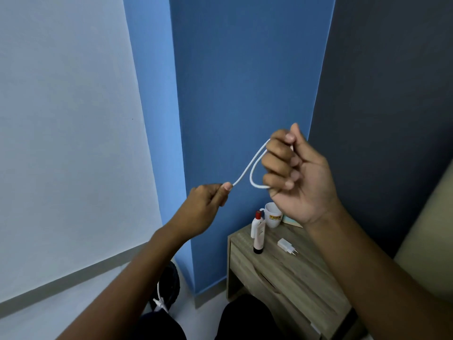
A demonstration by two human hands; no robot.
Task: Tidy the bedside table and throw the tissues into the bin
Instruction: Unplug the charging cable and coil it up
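Observation:
Both hands are raised in front of the blue wall with a white cable [247,168] between them. My right hand [297,175] grips a loop of it in curled fingers. My left hand [208,204] pinches the cable's straight run lower left. The cable's loose end with its plug [159,301] dangles below my left forearm. Down below stands the wooden bedside table [289,271]. On it are a white charger plug [287,246], a white bottle with a red cap [257,227], a tube with a black cap [259,238] and a white mug [273,215].
A dark round bin [171,283] sits on the floor left of the table, partly hidden by my left arm. A light-coloured flat thing [291,220] lies behind the mug. A beige bed edge [429,241] borders the right. My knees are at the bottom.

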